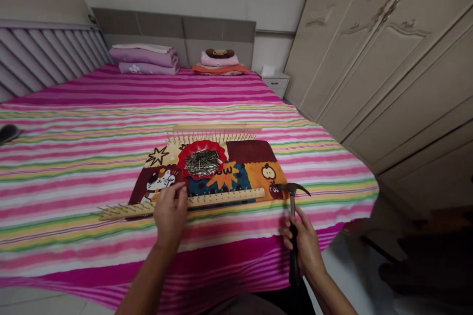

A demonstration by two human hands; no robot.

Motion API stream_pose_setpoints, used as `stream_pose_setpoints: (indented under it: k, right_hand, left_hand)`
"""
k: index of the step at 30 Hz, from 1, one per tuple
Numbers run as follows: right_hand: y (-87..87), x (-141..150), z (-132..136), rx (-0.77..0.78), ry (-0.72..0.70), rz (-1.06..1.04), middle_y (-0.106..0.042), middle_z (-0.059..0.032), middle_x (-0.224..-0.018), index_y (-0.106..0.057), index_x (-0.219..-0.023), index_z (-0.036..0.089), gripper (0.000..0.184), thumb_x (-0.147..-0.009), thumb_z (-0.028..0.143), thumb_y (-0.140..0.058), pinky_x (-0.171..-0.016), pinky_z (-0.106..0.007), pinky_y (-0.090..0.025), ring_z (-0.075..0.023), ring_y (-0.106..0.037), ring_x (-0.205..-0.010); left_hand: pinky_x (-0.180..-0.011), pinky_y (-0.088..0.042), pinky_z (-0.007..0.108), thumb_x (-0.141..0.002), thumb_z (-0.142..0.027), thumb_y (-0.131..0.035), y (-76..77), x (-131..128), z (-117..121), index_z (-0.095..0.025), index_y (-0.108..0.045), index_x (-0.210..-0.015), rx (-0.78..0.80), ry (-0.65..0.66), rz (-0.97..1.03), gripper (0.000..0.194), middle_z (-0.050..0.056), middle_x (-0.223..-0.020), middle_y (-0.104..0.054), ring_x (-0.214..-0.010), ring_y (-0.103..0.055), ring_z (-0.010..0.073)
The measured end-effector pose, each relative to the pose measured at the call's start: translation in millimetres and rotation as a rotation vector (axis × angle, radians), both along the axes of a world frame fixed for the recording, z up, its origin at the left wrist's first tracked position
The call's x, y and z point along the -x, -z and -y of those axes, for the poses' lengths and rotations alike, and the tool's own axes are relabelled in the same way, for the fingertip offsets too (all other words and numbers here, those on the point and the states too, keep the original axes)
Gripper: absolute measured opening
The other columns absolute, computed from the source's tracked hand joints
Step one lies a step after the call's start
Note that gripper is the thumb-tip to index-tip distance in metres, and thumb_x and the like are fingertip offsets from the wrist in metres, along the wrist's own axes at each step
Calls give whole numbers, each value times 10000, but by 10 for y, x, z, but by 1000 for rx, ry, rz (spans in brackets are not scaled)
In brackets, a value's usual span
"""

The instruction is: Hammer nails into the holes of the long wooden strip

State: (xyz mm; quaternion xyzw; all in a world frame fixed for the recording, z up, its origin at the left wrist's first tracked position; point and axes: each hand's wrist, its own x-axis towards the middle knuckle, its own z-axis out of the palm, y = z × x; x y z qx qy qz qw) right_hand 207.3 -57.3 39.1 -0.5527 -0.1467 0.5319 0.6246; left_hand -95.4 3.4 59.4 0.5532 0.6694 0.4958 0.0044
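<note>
Partly hidden lettering (pixel 225 170) ending "ow" stands on the mat (pixel 251 151).

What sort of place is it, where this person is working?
Most likely a bedroom: there is a large bed with a grey headboard, folded purple bedding lying near it, and a tall panelled wardrobe along the right side.

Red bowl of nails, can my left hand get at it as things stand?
Probably yes: your left hand looks close by, the red bowl is uncovered, its nails exposed, and nothing visible stands between them.
</note>
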Motion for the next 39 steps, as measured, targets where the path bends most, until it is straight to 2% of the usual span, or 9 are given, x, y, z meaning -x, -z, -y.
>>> stream_pose_setpoints:
  k: [4, 8, 12, 19, 26, 31, 33, 35, 39]
  right_hand:
    - [79, -7, -15, -19, -5, -52, -499, 88, -609, -469, -1271, 295, 696, -636, 339, -751, -327, -127, -266, -59, -402, -414]
    - [73, -22, -31, -24, -13, -100, -497, 88, -606, -462, -1266, 302, 693, -636, 319, -752, -325, -123, -259, -57, -398, -411]
    - [64, -39, -35, -8, -11, -106, -503, 87, -600, -460, -1273, 297, 710, -627, 309, -754, -320, -124, -258, -58, -391, -408]
    - [52, -33, -41, 7, -14, -107, -507, 85, -596, -448, -1284, 295, 706, -643, 313, -744, -325, -120, -254, -58, -383, -418]
    - [80, -33, -44, 1, -6, -115, -504, 91, -592, -455, -1264, 289, 710, -618, 312, -749, -323, -121, -245, -57, -386, -410]
    - [123, -35, -56, -14, 0, -112, -497, 95, -590, -461, -1255, 291, 713, -606, 323, -756, -316, -125, -243, -57, -387, -394]
    - [134, -35, -56, -16, -5, -105, -498, 94, -588, -465, -1252, 292, 699, -615, 321, -751, -315, -126, -244, -58, -388, -391]
    - [140, -36, -53, -14, -3, -100, -499, 94, -584, -464, -1251, 290, 696, -617, 323, -748, -312, -127, -243, -60, -387, -389]
    - [136, -36, -49, -5, 5, -101, -505, 91, -574, -468, -1237, 287, 686, -610, 309, -743, -313, -125, -244, -60, -386, -386]
  left_hand:
    - [-811, -449, 372, -780, -326, -499, -162, 186, -494, -233, -677, -816, 110, 17, -209, 204, 78, -852, -680, -836, -590, 249]
    - [-797, -448, 380, -734, -225, -507, -154, 161, -928, -233, -695, -749, 274, 98, -424, 189, 90, -796, -687, -783, -602, 259]
    - [-776, -443, 385, -720, -183, -530, -129, 64, -1170, -228, -720, -746, 491, 127, -578, 197, 114, -854, -695, -805, -615, 273]
    - [-802, -438, 438, -731, -214, -564, -217, 39, -1293, -224, -714, -709, 703, 89, -677, 152, 127, -892, -679, -884, -617, 308]
    - [-838, -437, 470, -730, -213, -555, -327, 15, -1287, -228, -716, -752, 792, 178, -658, 163, 131, -960, -681, -933, -621, 314]
    - [-809, -449, 388, -774, -213, -504, -406, 72, -1238, -183, -682, -788, 771, 215, -663, 181, 137, -991, -678, -927, -621, 276]
    - [-770, -449, 334, -794, -230, -484, -460, 139, -1178, -191, -670, -820, 745, 224, -610, 192, 108, -923, -691, -864, -627, 237]
    - [-727, -446, 301, -774, -247, -504, -517, 204, -1091, -208, -667, -819, 696, 220, -457, 174, 59, -809, -693, -782, -625, 207]
    - [-663, -466, 280, -655, -301, -596, -617, 236, -854, -213, -695, -802, 575, 273, 168, 198, 0, -666, -676, -669, -617, 176]
